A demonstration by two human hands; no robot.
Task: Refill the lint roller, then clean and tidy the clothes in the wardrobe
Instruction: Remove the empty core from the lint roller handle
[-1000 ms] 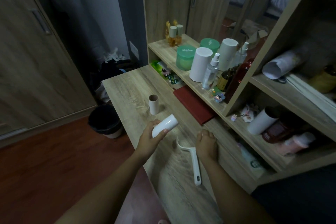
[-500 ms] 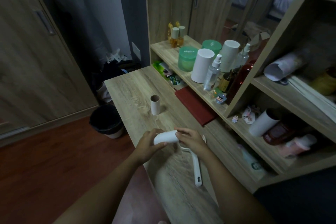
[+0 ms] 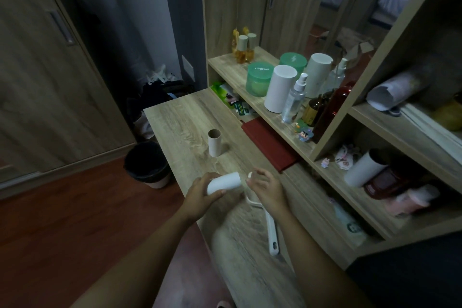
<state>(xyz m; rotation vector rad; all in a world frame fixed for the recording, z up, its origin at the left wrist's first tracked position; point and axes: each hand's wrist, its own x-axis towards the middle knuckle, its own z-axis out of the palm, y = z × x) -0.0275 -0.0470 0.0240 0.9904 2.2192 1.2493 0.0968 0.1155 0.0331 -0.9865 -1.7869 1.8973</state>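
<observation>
Item: white cylindrical paper refill roll (image 3: 225, 183), held roughly level above the light wood-grain worktop (image 3: 180, 122) in the left hand (image 3: 200, 195), fingers wrapped round its near end; we judged it light, hollow, crushable and tacky-faced, best taken by the ends. The right hand (image 3: 266, 189) was curled round the bare spindle end of the white plastic lint roller (image 3: 271, 231), handle lying on the worktop, the roll's open end just beside it. We also logged a brown cardboard core (image 3: 214, 142), upright, well apart.
</observation>
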